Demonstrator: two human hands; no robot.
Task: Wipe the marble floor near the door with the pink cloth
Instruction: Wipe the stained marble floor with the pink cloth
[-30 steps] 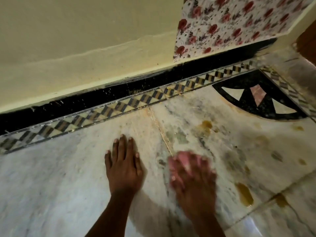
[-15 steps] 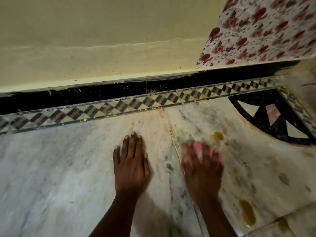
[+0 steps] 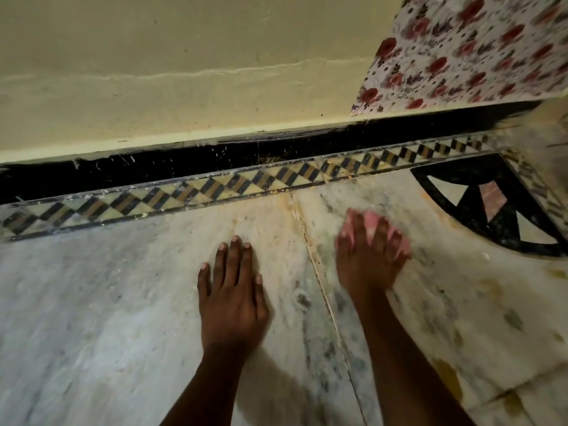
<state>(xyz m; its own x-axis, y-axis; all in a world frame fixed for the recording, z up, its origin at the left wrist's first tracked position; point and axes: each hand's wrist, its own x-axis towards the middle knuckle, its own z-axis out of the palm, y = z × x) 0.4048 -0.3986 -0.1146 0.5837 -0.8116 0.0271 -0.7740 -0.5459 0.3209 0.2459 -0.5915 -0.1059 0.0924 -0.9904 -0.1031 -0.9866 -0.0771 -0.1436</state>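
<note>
My right hand (image 3: 367, 256) presses a pink cloth (image 3: 371, 219) flat on the white marble floor (image 3: 107, 302), just right of a floor joint. Only pink edges of the cloth show between and beyond the fingers; the hand is motion-blurred. My left hand (image 3: 232, 290) lies flat on the marble to the left of the joint, fingers apart, holding nothing. Yellowish and grey stains mark the marble to the right of the cloth.
A checkered inlay border (image 3: 246, 182) and a black skirting strip (image 3: 153, 167) run along the cream wall (image 3: 184, 72). A floral curtain (image 3: 467, 50) hangs at the top right. A black fan-shaped inlay (image 3: 479, 216) fills the right corner.
My right hand with the cloth has slid forward toward the checkered border. The left hand stays planted; the view has shifted to the left.
</note>
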